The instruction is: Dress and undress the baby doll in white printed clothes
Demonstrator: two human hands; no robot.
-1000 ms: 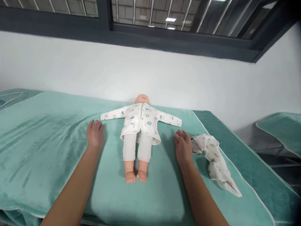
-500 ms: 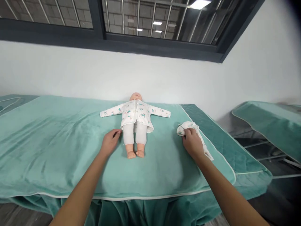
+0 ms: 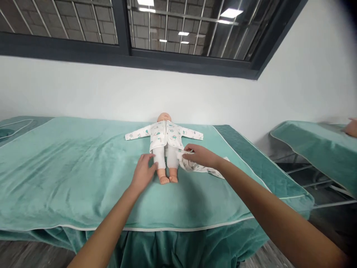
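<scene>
A baby doll [image 3: 164,117] lies on its back, arms spread, feet towards me. It wears a white printed jacket [image 3: 158,134] and white leggings [image 3: 159,156]. My left hand [image 3: 144,172] rests beside the doll's leg on the left, thumb and fingers apart, holding nothing; the fingertips are at the jacket's lower edge. My right hand [image 3: 201,155] pinches one end of a bunched white printed baby garment [image 3: 192,166] just right of the doll's other leg. Its other end trails right across the blanket. The folds hide the garment's exact shape.
A light green blanket [image 3: 92,167] covers the bed beneath the doll. Behind it rise a white wall [image 3: 139,93] and a dark window frame [image 3: 192,63]. Another green-covered bed [image 3: 315,145] stands at right, with part of something skin-coloured [image 3: 350,127] at its edge.
My right hand has carried the garment leftward from the blanket's right side to the doll's legs. My left hand has opened and moved closer to the doll's leg. The view has shifted slightly.
</scene>
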